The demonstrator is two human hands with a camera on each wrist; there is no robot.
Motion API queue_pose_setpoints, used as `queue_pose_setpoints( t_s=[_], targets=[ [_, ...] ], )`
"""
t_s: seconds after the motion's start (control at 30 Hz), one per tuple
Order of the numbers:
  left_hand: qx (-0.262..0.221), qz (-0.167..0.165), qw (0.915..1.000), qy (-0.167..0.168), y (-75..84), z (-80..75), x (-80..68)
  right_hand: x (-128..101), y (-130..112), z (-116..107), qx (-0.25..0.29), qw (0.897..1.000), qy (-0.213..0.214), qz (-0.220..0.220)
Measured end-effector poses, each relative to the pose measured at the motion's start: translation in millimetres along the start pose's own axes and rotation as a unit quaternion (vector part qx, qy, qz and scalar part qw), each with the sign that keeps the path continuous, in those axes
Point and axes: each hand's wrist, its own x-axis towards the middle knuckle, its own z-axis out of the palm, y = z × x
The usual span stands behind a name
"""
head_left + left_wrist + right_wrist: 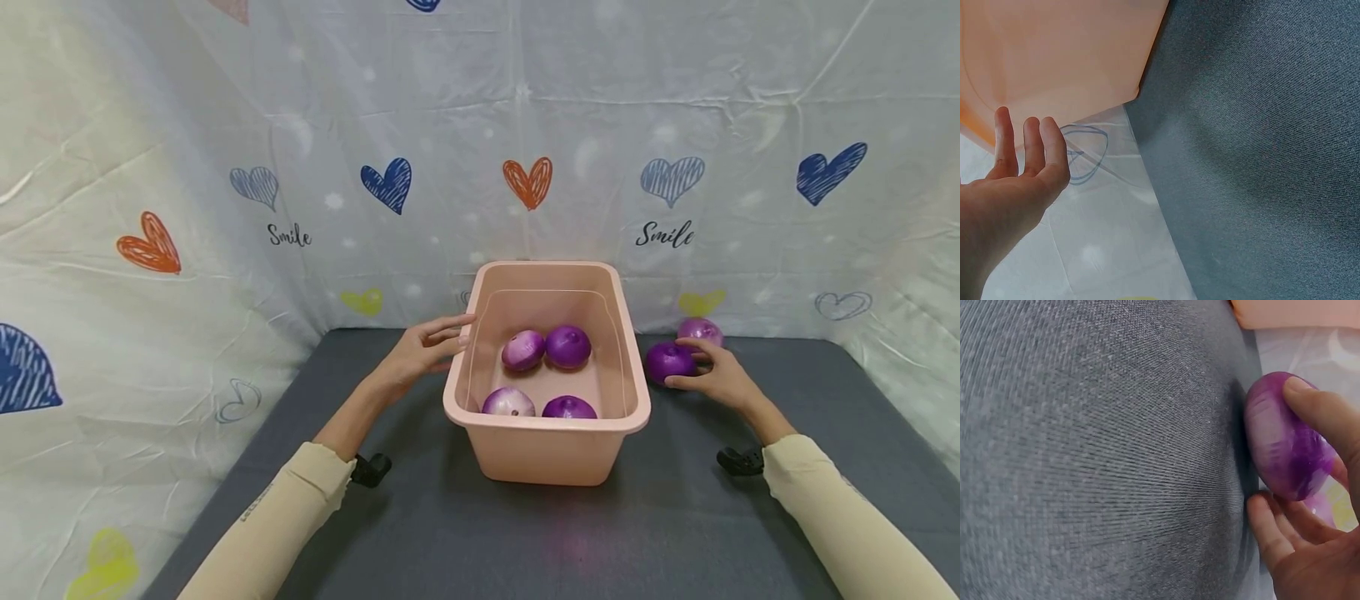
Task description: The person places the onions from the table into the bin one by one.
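A pink plastic bin (546, 454) stands mid-table with several purple onions (567, 347) inside, some paler than others. My left hand (426, 352) is at its left rim, fingers extended; the left wrist view shows the fingers (1034, 147) beside the bin's wall (1066, 56). Right of the bin, my right hand (716, 377) holds a dark purple onion (670, 362) between thumb and fingers, low over the table. In the right wrist view the thumb lies on top of this onion (1275, 440). A lighter purple onion (701, 332) sits just behind it.
A dark grey cloth covers the table (547, 550). Behind and to the left hangs a white curtain (450, 100) printed with hearts, close against the table's back edge. Dark bands (741, 461) are on both wrists.
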Motion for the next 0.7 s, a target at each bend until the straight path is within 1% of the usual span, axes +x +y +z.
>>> queue_pose_setpoints(
  t_s=[0.23, 0.53, 0.6, 0.7],
  targets=[
    [0.007, -0.001, 1.0, 0.001, 0.7, -0.5, -0.3, -1.7, 0.8, 0.6, -0.012, 1.0, 0.02, -0.002],
    [0.001, -0.003, 1.0, 0.0, -0.1, -0.1, 1.3, -3.3, 1.9, 1.0, -0.015, 1.0, 0.02, 0.01],
    [-0.001, -0.004, 1.0, 0.0, 0.0, 0.1, 1.0, -4.4, 2.1, 0.7, -0.012, 1.0, 0.017, 0.01],
    [-0.002, -0.004, 1.0, 0.002, 0.0, 0.0, 0.8, -7.8, 1.6, -1.5, 0.009, 1.0, 0.022, 0.003]
  ],
)
